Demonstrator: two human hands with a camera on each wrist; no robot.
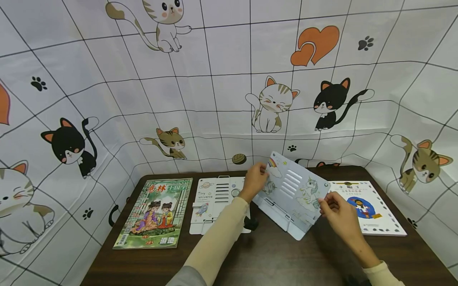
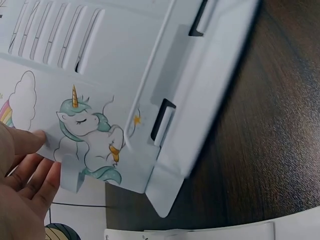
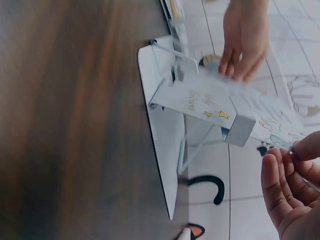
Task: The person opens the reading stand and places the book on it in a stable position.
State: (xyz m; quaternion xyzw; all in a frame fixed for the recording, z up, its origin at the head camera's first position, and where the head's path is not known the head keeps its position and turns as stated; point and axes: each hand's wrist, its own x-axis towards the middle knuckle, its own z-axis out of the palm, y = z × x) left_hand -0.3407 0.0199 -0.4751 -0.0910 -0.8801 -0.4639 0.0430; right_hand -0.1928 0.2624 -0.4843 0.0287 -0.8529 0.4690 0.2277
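A white book stand (image 1: 273, 194) with unicorn drawings, a rainbow and a row of slots is held tilted over the middle of the table. My left hand (image 1: 255, 182) pinches its upper left edge, with the thumb on the printed face in the left wrist view. At the right edge, my right hand (image 1: 340, 216) pinches the panel between thumb and fingers. Wire page holders run along the lower lip. In the right wrist view the panel stands raised at an angle from its flat base plate (image 3: 162, 145), which is close over the table.
Behind my left forearm lies another white book stand (image 1: 204, 204) marked "Tiny universe". A colourful magazine (image 1: 157, 216) is at the left, and a white book (image 1: 381, 218) with a blue circle at the right. The dark table (image 1: 272, 266) backs onto a cat-print cloth (image 1: 229, 95).
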